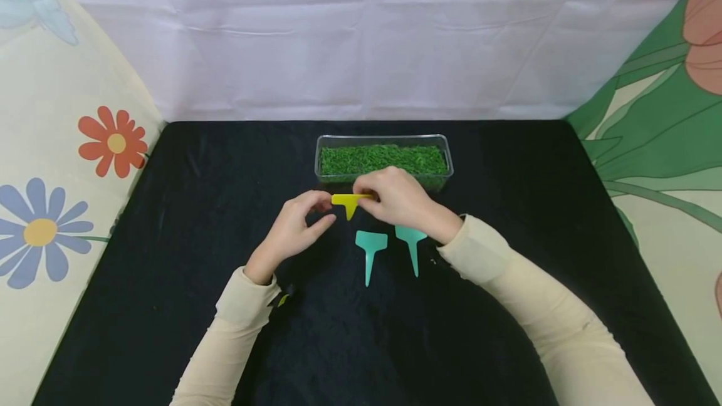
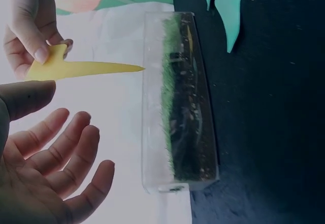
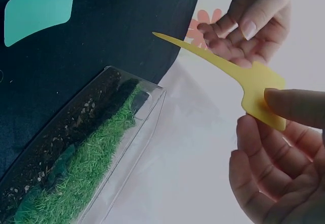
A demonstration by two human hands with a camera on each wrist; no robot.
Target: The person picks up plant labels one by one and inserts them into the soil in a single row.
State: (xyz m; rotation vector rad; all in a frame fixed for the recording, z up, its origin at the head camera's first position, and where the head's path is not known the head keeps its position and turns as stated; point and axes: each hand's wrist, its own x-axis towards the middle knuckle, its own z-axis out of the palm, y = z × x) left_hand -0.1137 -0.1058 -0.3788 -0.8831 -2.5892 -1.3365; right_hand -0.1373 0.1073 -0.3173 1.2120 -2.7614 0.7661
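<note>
A yellow T-shaped plant label (image 1: 346, 201) is held up in front of the planter, pinched by its wide head between the thumb and fingers of my right hand (image 1: 395, 196). Its pointed stem (image 3: 203, 59) shows in full in the right wrist view. My left hand (image 1: 296, 224) is at the label's other end, fingertips right at its edge, with thumb and fingers spread apart. Two teal plant labels (image 1: 370, 242) (image 1: 412, 235) lie on the table below, the right one partly covered by my right wrist.
Behind the hands stands a clear rectangular planter (image 1: 451, 171) with dark soil and green grass (image 1: 383, 158). A black cloth (image 1: 225, 168) covers the table. White fabric (image 1: 361, 49) hangs at the back, and flower-printed panels flank both sides.
</note>
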